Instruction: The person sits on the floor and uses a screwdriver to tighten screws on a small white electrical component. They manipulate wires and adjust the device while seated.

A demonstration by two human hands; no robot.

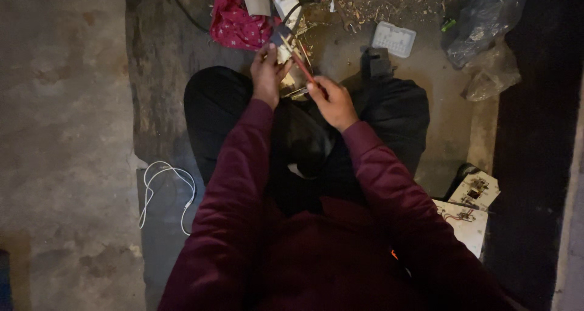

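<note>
Left hand (266, 74) pinches a small dark part (281, 37) above the lap; right hand (331, 101) fingers close on a red tool (299, 65) touching it. White tray (393, 39) on floor (61, 134), contents unclear; clear bag (486, 19) beside it.

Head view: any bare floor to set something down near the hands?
Bare concrete floor left of the white cable, and a smaller patch between the white tray and plastic bags. Crowded ahead of both hands: red cloth, debris.
</note>
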